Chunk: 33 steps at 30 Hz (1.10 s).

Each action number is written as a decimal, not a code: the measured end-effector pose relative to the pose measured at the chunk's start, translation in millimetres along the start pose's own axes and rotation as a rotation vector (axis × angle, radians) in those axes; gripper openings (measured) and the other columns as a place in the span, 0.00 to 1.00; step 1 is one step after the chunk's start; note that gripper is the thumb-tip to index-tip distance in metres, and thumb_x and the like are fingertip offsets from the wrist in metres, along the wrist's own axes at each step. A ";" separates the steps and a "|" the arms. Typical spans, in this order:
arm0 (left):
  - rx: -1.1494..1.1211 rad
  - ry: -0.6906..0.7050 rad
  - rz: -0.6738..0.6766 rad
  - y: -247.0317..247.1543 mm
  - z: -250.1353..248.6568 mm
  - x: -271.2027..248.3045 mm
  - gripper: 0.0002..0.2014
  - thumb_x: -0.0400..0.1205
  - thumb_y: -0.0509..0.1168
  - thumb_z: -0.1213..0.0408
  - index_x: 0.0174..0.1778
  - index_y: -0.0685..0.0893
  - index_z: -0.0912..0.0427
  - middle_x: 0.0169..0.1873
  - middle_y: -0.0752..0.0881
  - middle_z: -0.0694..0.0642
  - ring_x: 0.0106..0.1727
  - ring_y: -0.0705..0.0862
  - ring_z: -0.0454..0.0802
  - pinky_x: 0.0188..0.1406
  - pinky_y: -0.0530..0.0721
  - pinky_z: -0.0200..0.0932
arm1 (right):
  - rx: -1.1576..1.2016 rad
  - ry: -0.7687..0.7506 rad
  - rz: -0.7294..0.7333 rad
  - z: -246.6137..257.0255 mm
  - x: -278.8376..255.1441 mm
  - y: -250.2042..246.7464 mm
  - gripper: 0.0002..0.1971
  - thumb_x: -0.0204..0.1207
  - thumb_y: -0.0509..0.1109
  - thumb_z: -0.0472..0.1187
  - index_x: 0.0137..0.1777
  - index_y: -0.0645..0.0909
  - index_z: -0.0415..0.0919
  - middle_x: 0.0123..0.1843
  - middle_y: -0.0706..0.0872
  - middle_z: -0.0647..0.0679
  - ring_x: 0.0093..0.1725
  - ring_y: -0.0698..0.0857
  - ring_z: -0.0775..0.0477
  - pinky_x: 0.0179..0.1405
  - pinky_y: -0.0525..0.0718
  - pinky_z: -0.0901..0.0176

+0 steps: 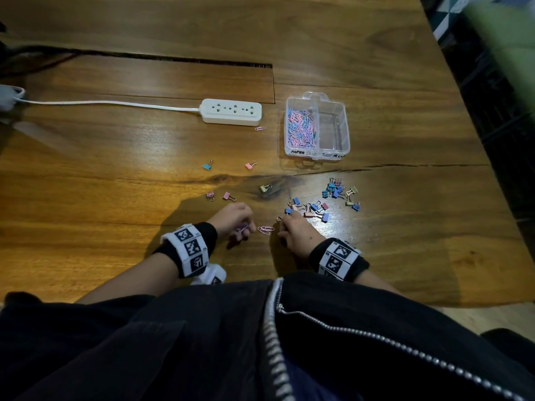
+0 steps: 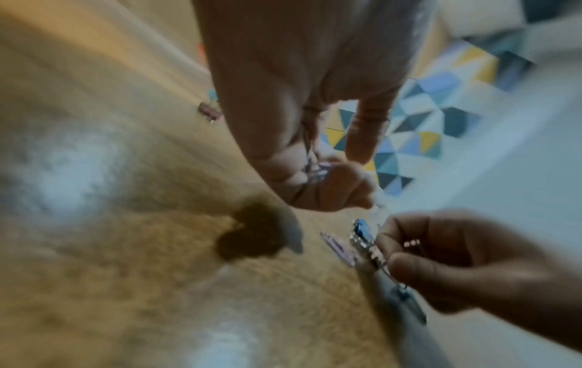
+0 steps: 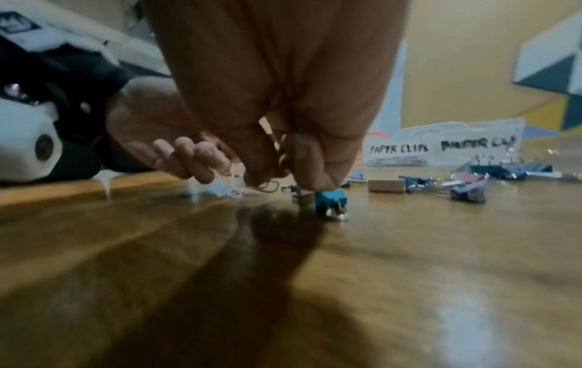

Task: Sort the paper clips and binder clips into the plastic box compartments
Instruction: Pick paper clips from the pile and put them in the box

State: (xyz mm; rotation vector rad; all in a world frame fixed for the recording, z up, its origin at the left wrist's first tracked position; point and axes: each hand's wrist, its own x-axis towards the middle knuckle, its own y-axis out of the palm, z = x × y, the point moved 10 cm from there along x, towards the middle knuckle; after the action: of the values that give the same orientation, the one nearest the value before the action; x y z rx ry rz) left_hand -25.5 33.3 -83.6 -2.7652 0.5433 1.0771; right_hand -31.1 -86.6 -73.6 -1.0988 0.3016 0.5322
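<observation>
While pink paper clips (image 1: 265, 229) lie between them, left hand (image 1: 234, 217) and right hand (image 1: 293, 231) pinch clips

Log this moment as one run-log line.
left hand: holds pastel paper clips | right hand: pinches blue binder clip on wooden table | clear plastic box: left compartment filled, right bare

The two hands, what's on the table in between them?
A few pink paper clips lie on the wooden table between the left hand and the right hand. The head view shows it best.
</observation>
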 end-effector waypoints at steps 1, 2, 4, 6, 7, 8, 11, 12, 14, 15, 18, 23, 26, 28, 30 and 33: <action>-0.114 -0.033 0.016 2.6 1.2 -0.5 0.10 0.83 0.52 0.73 0.37 0.72 0.60 0.29 0.78 0.57 0.17 0.75 0.41 0.11 0.70 0.30 | 0.061 0.001 -0.010 1.1 -1.0 -2.6 0.00 0.79 0.62 0.36 0.46 0.73 0.40 0.54 0.74 0.42 0.50 0.75 0.47 0.54 0.76 0.57; -0.145 -0.052 0.022 4.4 2.3 -0.1 0.09 0.82 0.53 0.72 0.38 0.73 0.59 0.29 0.76 0.56 0.19 0.74 0.43 0.11 0.69 0.30 | 0.128 0.012 -0.025 0.6 -1.5 -5.3 0.03 0.79 0.62 0.36 0.44 0.71 0.41 0.50 0.74 0.44 0.48 0.74 0.49 0.50 0.74 0.59; 0.074 -0.009 -0.008 5.4 -1.1 1.6 0.07 0.82 0.57 0.68 0.38 0.75 0.56 0.30 0.75 0.51 0.26 0.71 0.43 0.19 0.71 0.33 | 0.399 0.043 -0.035 -4.0 -1.4 -8.1 0.07 0.79 0.61 0.34 0.40 0.71 0.42 0.41 0.76 0.48 0.40 0.76 0.52 0.43 0.73 0.63; 0.462 0.130 -0.071 7.0 -13.7 1.1 0.03 0.78 0.66 0.63 0.40 0.78 0.55 0.34 0.77 0.47 0.33 0.74 0.42 0.34 0.73 0.36 | 0.846 0.086 0.001 -8.5 -1.4 -6.4 0.11 0.79 0.58 0.29 0.38 0.71 0.43 0.33 0.76 0.48 0.29 0.77 0.57 0.30 0.74 0.69; 0.639 0.196 -0.081 11.2 -18.9 -0.1 0.06 0.76 0.69 0.62 0.45 0.79 0.56 0.38 0.78 0.46 0.38 0.76 0.42 0.40 0.73 0.37 | 1.071 0.127 0.035 -10.5 -1.0 -2.9 0.12 0.80 0.55 0.27 0.39 0.71 0.43 0.31 0.74 0.47 0.23 0.74 0.59 0.22 0.71 0.71; 0.796 0.247 -0.081 16.1 -21.7 -0.5 0.11 0.75 0.70 0.59 0.51 0.80 0.56 0.42 0.79 0.46 0.43 0.77 0.44 0.43 0.73 0.37 | 1.238 0.180 0.062 -12.3 -1.3 -0.7 0.13 0.81 0.52 0.27 0.41 0.72 0.42 0.30 0.72 0.46 0.19 0.71 0.59 0.17 0.67 0.72; 1.095 0.332 -0.108 24.8 -29.2 -3.4 0.15 0.77 0.68 0.54 0.57 0.80 0.54 0.50 0.78 0.50 0.54 0.78 0.49 0.46 0.72 0.40 | 1.314 0.292 0.122 -15.3 -2.7 1.8 0.16 0.84 0.50 0.38 0.38 0.75 0.41 0.29 0.68 0.50 0.24 0.65 0.56 0.17 0.63 0.71; 1.131 0.351 -0.121 25.3 -31.2 -3.4 0.14 0.78 0.66 0.54 0.56 0.81 0.55 0.51 0.78 0.52 0.54 0.78 0.51 0.45 0.71 0.40 | 1.283 0.305 0.143 -15.4 -3.1 3.1 0.18 0.84 0.51 0.43 0.35 0.75 0.41 0.28 0.68 0.50 0.25 0.64 0.56 0.19 0.63 0.70; 1.179 0.388 -0.124 30.0 -32.3 -3.1 0.12 0.81 0.62 0.55 0.54 0.80 0.57 0.54 0.79 0.54 0.54 0.79 0.52 0.44 0.71 0.40 | 1.177 0.304 0.148 -16.2 -2.2 5.5 0.19 0.81 0.57 0.50 0.30 0.72 0.43 0.28 0.69 0.51 0.26 0.66 0.55 0.23 0.64 0.67; 1.201 0.401 -0.117 32.5 -31.6 -2.9 0.12 0.82 0.60 0.56 0.55 0.80 0.58 0.55 0.79 0.55 0.55 0.79 0.52 0.45 0.72 0.40 | 1.082 0.267 0.125 -14.8 -0.9 4.1 0.17 0.79 0.61 0.49 0.30 0.71 0.44 0.29 0.71 0.51 0.27 0.68 0.54 0.25 0.65 0.66; 1.216 0.372 -0.093 31.7 -23.4 0.0 0.12 0.83 0.57 0.57 0.56 0.77 0.60 0.56 0.78 0.57 0.57 0.79 0.54 0.50 0.75 0.44 | 0.580 0.056 -0.009 1.0 3.9 -7.2 0.10 0.69 0.75 0.41 0.36 0.75 0.43 0.35 0.79 0.49 0.34 0.76 0.54 0.33 0.72 0.67; 1.202 0.281 -0.068 26.4 -14.3 5.2 0.12 0.84 0.54 0.60 0.55 0.76 0.63 0.56 0.78 0.60 0.57 0.78 0.57 0.55 0.74 0.48 | 0.030 -0.098 -0.070 30.2 6.7 0.1 0.15 0.74 0.68 0.38 0.59 0.76 0.35 0.60 0.80 0.38 0.61 0.77 0.40 0.61 0.74 0.52; 1.184 0.263 -0.072 24.0 -14.1 6.2 0.12 0.84 0.53 0.62 0.55 0.76 0.64 0.56 0.78 0.62 0.57 0.78 0.58 0.55 0.73 0.48 | -0.035 -0.109 -0.028 37.2 9.6 4.1 0.13 0.77 0.62 0.34 0.61 0.74 0.34 0.63 0.78 0.37 0.63 0.77 0.38 0.65 0.75 0.48; 1.137 0.245 -0.053 22.4 -14.8 5.8 0.11 0.84 0.54 0.63 0.54 0.77 0.65 0.55 0.78 0.62 0.54 0.78 0.57 0.53 0.73 0.46 | -0.074 -0.125 0.017 40.3 10.7 8.0 0.13 0.79 0.60 0.35 0.62 0.74 0.34 0.63 0.78 0.37 0.63 0.77 0.38 0.66 0.75 0.47; 1.002 0.225 -0.030 19.5 -17.1 4.9 0.11 0.84 0.56 0.62 0.54 0.78 0.65 0.52 0.79 0.60 0.48 0.76 0.52 0.47 0.72 0.42 | -0.128 -0.122 0.072 40.4 10.8 12.2 0.14 0.79 0.59 0.36 0.63 0.73 0.34 0.64 0.77 0.37 0.64 0.77 0.38 0.67 0.75 0.46; 0.657 0.181 -0.097 0.5 -22.2 2.9 0.11 0.83 0.58 0.59 0.53 0.80 0.62 0.42 0.79 0.54 0.42 0.75 0.47 0.36 0.72 0.38 | -0.067 -0.088 0.079 36.8 11.9 8.0 0.12 0.80 0.59 0.37 0.60 0.75 0.34 0.61 0.80 0.38 0.62 0.78 0.40 0.63 0.76 0.52</action>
State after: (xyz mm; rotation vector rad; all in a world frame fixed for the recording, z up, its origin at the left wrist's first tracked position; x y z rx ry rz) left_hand -9.6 26.6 -69.1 -2.2784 0.6363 0.4996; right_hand -26.6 -47.6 -69.6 -1.1284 0.2522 0.6631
